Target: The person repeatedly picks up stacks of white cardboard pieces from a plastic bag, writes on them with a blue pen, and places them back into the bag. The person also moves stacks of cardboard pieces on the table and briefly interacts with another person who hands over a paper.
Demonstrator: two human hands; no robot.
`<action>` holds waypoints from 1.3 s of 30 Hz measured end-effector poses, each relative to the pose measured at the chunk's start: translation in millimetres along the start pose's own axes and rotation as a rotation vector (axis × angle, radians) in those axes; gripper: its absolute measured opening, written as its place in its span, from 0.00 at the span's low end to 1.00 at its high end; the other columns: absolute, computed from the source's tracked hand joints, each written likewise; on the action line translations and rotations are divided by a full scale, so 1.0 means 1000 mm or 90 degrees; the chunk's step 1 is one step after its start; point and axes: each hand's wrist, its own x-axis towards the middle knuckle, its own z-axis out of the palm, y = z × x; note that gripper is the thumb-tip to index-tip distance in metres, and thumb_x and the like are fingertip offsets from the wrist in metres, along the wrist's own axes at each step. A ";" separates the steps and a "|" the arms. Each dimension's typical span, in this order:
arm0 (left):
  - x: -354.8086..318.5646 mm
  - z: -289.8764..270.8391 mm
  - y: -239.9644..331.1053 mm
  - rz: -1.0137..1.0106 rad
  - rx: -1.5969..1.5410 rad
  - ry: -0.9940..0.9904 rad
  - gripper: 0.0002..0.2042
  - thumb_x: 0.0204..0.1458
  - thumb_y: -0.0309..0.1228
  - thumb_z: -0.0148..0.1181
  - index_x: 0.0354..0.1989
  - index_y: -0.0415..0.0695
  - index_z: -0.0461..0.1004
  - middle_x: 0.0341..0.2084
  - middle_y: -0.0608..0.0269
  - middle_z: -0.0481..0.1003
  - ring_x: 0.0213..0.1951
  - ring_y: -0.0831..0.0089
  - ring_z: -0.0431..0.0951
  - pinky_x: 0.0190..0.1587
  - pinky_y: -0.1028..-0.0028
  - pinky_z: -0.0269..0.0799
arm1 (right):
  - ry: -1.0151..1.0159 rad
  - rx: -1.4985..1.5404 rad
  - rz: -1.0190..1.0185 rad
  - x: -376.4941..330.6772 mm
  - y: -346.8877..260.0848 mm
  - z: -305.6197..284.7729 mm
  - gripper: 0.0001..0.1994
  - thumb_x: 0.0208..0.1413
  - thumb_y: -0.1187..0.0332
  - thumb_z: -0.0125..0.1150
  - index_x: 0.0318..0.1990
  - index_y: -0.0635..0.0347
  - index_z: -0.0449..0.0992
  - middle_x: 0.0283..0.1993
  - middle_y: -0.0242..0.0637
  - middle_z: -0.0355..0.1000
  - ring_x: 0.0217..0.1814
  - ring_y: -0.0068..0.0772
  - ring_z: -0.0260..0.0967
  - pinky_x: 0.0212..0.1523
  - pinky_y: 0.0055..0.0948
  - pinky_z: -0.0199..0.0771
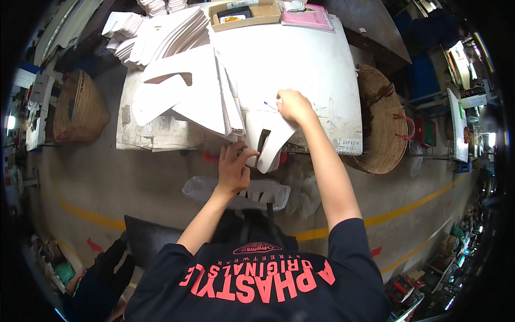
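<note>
Several white, flat, curved cut-out pieces point(279, 138), with a dark slot between their two arms, overhang the near edge of the white table point(316, 70). My left hand point(234, 169) is just left of their lower tip, fingers bent and apart, with the index fingertip close to the edge. On the tabletop by the pieces' upper right end, my right hand point(294, 104) has its fingers curled together. A small blue-tipped thing point(266, 103) shows by those fingertips; whether they grip it is unclear. Left of the pieces lies a pile of larger white cut-out sheets point(206, 88).
More stacked white pieces point(169, 32) stand at the table's far left. A cardboard tray point(247, 24) and a pink packet point(307, 17) lie at the back. Wicker baskets point(387, 145) flank the table. A clear plastic bag point(279, 193) hangs below the near edge.
</note>
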 end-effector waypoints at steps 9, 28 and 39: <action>0.021 0.024 0.022 0.045 -0.015 -0.056 0.26 0.41 0.16 0.55 0.51 0.49 0.82 0.52 0.62 0.77 0.40 0.58 0.72 0.46 0.63 0.72 | -0.030 -0.221 -0.046 0.035 -0.004 0.018 0.14 0.53 0.70 0.66 0.49 0.56 0.83 0.44 0.47 0.84 0.49 0.50 0.84 0.47 0.46 0.84; 0.031 0.066 0.022 -0.011 0.291 -0.103 0.31 0.45 0.38 0.64 0.64 0.60 0.78 0.66 0.67 0.73 0.35 0.66 0.69 0.41 0.67 0.71 | 0.415 0.777 -0.088 -0.073 -0.002 0.042 0.15 0.74 0.64 0.57 0.33 0.62 0.72 0.26 0.35 0.74 0.22 0.17 0.69 0.25 0.23 0.74; 0.025 0.072 0.016 -0.007 0.312 -0.074 0.31 0.44 0.39 0.64 0.63 0.65 0.79 0.65 0.75 0.74 0.33 0.70 0.69 0.36 0.71 0.70 | 0.542 0.489 -0.115 -0.076 0.004 0.063 0.16 0.74 0.65 0.52 0.31 0.64 0.70 0.22 0.46 0.74 0.22 0.45 0.74 0.26 0.39 0.71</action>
